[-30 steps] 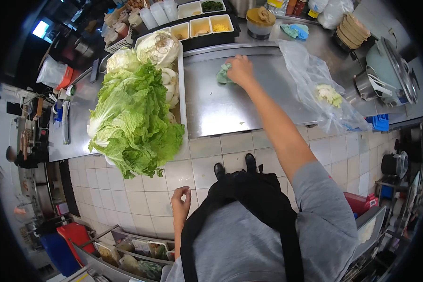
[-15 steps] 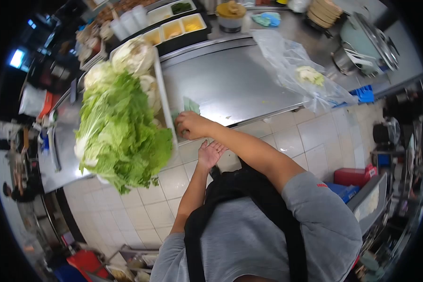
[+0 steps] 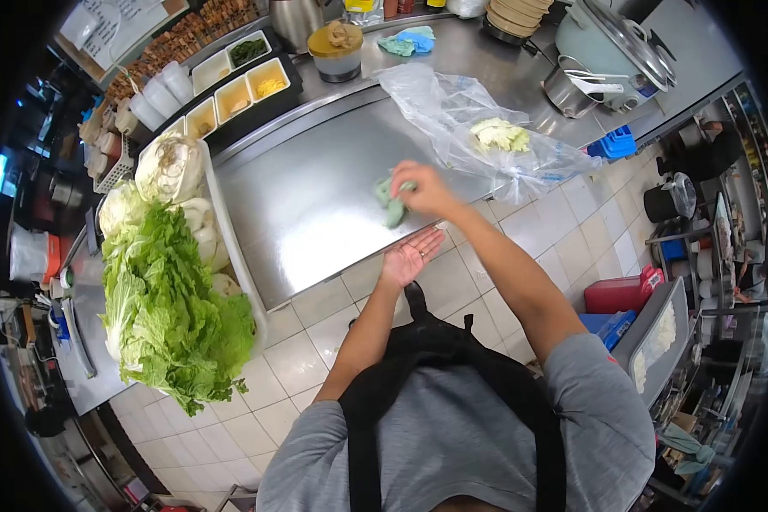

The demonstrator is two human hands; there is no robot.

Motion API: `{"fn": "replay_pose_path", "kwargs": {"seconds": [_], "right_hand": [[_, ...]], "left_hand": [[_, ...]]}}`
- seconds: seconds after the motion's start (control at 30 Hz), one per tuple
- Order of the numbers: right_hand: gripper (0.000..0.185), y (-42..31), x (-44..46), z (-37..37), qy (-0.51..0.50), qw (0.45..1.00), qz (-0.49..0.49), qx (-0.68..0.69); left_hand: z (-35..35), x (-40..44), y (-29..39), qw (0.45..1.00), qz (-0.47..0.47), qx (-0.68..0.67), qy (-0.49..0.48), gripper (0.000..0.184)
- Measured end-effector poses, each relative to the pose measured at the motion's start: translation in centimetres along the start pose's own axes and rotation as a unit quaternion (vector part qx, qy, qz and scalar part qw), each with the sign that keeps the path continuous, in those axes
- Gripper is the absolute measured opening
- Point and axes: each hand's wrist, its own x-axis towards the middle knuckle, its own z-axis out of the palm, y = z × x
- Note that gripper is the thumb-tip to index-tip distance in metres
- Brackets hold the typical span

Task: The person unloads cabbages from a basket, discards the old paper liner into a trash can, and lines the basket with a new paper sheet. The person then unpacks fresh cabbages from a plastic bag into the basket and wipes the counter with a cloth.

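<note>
My right hand (image 3: 425, 189) grips a green cloth (image 3: 391, 203) on the steel counter (image 3: 303, 188), close to its front edge. Palm up and fingers spread, my left hand (image 3: 411, 256) is held just below that edge, under the cloth, with nothing in it. To the left, leafy green cabbage (image 3: 175, 307) is heaped over a white tray (image 3: 230, 226), with paler cabbage heads (image 3: 169, 166) behind. A clear plastic bag (image 3: 439, 107) lies right of the cloth, with a pale cabbage piece (image 3: 499, 135) on it.
Food containers (image 3: 232, 98) line the back left, beside a yellow-lidded tub (image 3: 335, 53). Another cloth (image 3: 406, 41) lies at the back. A metal pot (image 3: 570, 90) and a large lidded cooker (image 3: 610, 43) stand right. A blue basket (image 3: 613, 143) is at the counter's right edge.
My right hand has moved with the cloth, first left toward the tray, then right along the front edge. My left hand has risen to the edge, palm up. The view has shifted.
</note>
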Motion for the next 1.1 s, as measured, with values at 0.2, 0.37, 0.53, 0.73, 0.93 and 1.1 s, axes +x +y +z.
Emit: {"fn": "replay_pose_path", "kwargs": {"seconds": [0.2,0.37,0.53,0.73,0.93,1.1], "right_hand": [[0.024,5.1,-7.6,-7.3,0.192,0.968,0.099,-0.127],[0.035,6.8,-7.7,-1.9,0.279,0.898,0.145,-0.307],[0.04,4.0,-5.0,4.2,0.195,0.956,0.055,-0.21],[0.04,2.4,-1.2,2.3,0.162,0.981,0.108,-0.009],[0.032,4.5,-0.4,4.2,0.113,0.962,0.04,-0.244],[0.029,-0.5,-5.5,8.7,0.058,0.984,0.027,-0.165]], "left_hand": [[0.6,0.6,-0.3,0.999,-0.016,-0.022,0.039,0.062],[1.3,-1.0,1.5,0.999,-0.026,0.023,0.042,0.064],[1.5,-4.0,3.4,0.999,-0.023,-0.016,0.029,0.063],[2.1,-5.4,3.6,0.998,-0.005,0.012,0.056,0.062],[2.2,-5.3,3.2,0.999,-0.001,-0.029,0.043,0.058],[0.7,-5.6,2.8,0.986,0.068,0.016,0.152,0.051]]}}
